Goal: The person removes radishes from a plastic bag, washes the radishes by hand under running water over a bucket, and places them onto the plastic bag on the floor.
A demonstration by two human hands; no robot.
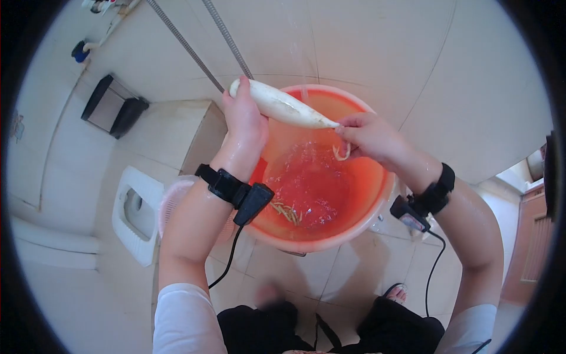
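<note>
A long white radish is held slantwise above a red basin with water in it. My left hand is wrapped round its thick end. At the thin tip, the fingers of my right hand are pinched together on the radish. A curled, pale yellowish strand hangs below those fingers; I cannot make out whether it is part of the radish root. Several similar thin, yellowish pieces lie in the water near the basin's lower left.
Water falls in a thin stream at the back of the basin. Two metal hoses run down the wall. Left of the basin are a pink basket, a squat toilet and a tiled ledge. A wired black band circles each forearm.
</note>
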